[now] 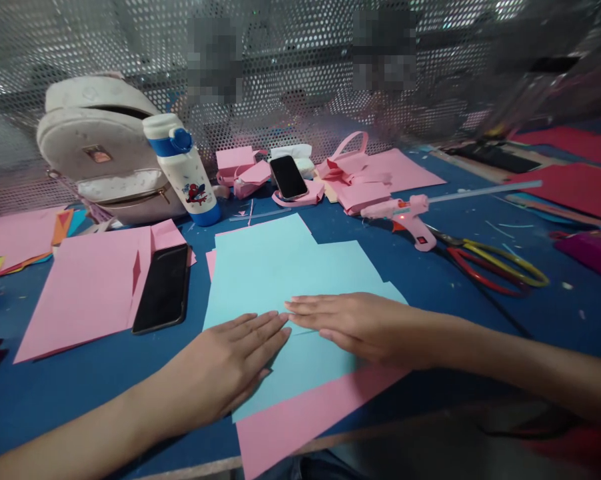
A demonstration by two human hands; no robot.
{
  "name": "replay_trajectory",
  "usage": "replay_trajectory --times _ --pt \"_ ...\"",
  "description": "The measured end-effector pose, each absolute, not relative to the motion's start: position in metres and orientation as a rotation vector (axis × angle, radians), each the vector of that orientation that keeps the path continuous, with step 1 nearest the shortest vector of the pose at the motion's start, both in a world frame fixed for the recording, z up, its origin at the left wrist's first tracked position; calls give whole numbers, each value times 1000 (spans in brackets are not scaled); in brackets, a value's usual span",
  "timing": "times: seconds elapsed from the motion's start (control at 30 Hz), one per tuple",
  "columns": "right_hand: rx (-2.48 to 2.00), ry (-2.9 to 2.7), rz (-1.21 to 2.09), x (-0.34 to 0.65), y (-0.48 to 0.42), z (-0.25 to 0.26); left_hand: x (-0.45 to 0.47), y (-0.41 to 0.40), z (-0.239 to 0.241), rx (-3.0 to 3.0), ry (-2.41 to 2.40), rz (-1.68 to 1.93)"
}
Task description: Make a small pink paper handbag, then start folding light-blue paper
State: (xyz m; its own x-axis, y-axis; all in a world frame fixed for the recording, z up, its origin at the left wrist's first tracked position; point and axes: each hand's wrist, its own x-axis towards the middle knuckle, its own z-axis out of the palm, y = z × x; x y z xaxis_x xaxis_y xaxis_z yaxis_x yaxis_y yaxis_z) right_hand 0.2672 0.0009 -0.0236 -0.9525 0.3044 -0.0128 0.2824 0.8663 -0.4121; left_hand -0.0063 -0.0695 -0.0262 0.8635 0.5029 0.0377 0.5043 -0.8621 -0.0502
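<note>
Light blue paper (260,267) lies in front of me in stepped, overlapping pieces, on top of a pink sheet (290,433) that sticks out at the table's front edge. My left hand (240,360) rests flat on the blue paper's left part, fingers stretched out to the right. From the other side my right hand (350,327) presses flat on the same paper, its fingertips almost meeting those of the left. Both hands are open and grip nothing. A straight paper edge shows just under the right fingers.
Left of the paper lie a black phone (163,287) and pink sheets (90,280). Behind stand a white backpack (105,153) and a water bottle (183,170). To the right are a pink glue gun (405,217) with a long glue stick and scissors (495,263). Perforated metal (300,67) closes off the back.
</note>
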Motion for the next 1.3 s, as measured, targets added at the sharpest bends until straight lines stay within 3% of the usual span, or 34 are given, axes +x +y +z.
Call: replay_trajectory --times 0.23,0.57,0.9,1.3 --pt "-450 -3007 950 271 17 -7 10 -72 -31 -2832 -779 -100" --pt "-505 -2862 99 261 -28 -40 13 -70 -29 -2812 -877 -189" --pt "-631 -2856 59 260 -50 -39 9 -74 -24 -2934 -948 -34" --pt "-608 -2827 -261 282 -53 -46 4 -71 -26 -2940 -942 -6"
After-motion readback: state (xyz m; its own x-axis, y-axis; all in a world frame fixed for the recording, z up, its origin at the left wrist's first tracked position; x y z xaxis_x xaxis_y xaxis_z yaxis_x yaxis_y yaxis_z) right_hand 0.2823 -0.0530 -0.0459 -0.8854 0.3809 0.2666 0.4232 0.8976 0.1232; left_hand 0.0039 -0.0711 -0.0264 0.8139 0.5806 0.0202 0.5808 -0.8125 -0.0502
